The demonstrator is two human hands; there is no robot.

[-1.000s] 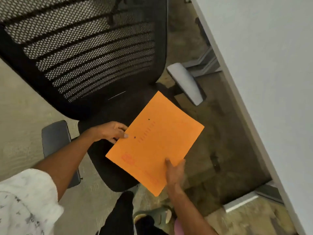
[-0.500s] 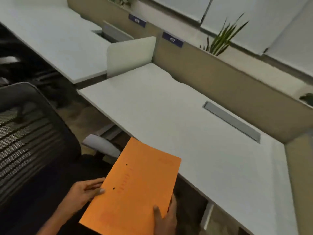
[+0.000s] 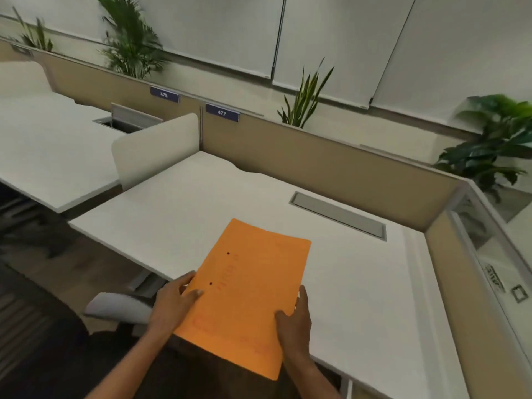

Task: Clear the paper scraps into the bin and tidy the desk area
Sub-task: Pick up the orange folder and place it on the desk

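View has swung up from the floor and black mesh chair a second ago to the desk; the flat orange paper folder (image 3: 247, 295) that was held low over the chair seat is now carried forward, its far half over the near edge of the white rectangular desk top (image 3: 178, 214). Cannot tell if the far edge touches the surface or floats just above it.

Left hand (image 3: 172, 305) grips the folder's left edge, thumb on top, fingers underneath. Right hand (image 3: 295, 316) clamps the near right edge the same way, thumb on top. Both hands closed on the folder, same two-handed hold as before, only repositioned with the turn.

Folder has two dark punch holes and faint reddish print; it sags slightly, so thin card, probably light contents.

Desk top shows only a grey metal cable hatch (image 3: 338, 216) set flush near the beige partition (image 3: 331, 165); no paper scraps and no bin in view. White chair armrest (image 3: 115, 308) sits just left of the left wrist, below the desk edge.

Judgement: scrap clearing looks finished or is out of frame; this is the tidy step, likely setting the folder down flat on the desk. Next move needs lowering and releasing both sides evenly so it lies square and off the hatch.
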